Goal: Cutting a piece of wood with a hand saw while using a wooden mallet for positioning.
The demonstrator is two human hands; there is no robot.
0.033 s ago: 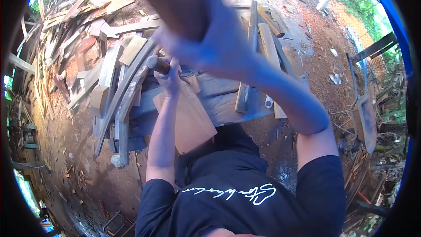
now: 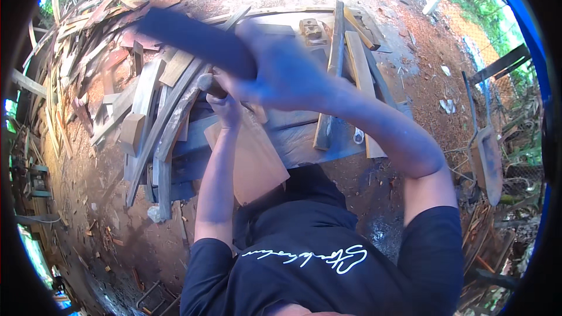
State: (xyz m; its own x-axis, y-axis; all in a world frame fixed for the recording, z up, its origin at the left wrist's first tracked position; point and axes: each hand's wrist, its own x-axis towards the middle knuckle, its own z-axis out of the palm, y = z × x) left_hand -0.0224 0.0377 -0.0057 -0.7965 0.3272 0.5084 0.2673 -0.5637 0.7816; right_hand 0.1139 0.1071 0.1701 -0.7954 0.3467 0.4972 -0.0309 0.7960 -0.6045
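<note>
My left hand (image 2: 226, 110) is closed around a tool with a round-ended wooden handle (image 2: 206, 83), like a chisel's. Its lower end is hidden behind the hand. Beneath it a flat reddish-brown board (image 2: 256, 161) lies at a slant over a dark timber (image 2: 293, 126), its near end by my lap. Raised above the tool, my right hand (image 2: 290, 73) grips a thick, dark wooden club (image 2: 196, 38), blurred by motion. The club points to the far left, and the right hand partly covers the view of the work.
Long offcuts (image 2: 153, 134) and a short block (image 2: 132, 133) lie to the left. A scrap wood heap (image 2: 76, 47) spreads behind them. Right of the board are narrow planks (image 2: 358, 64) and a wrench-like metal piece (image 2: 358, 136). A long-handled shovel (image 2: 486, 158) stands at the far right.
My right hand has come down and the club has swung lower toward the handle's end, uncovering a small block behind. My left hand and the board stay nearly in place.
</note>
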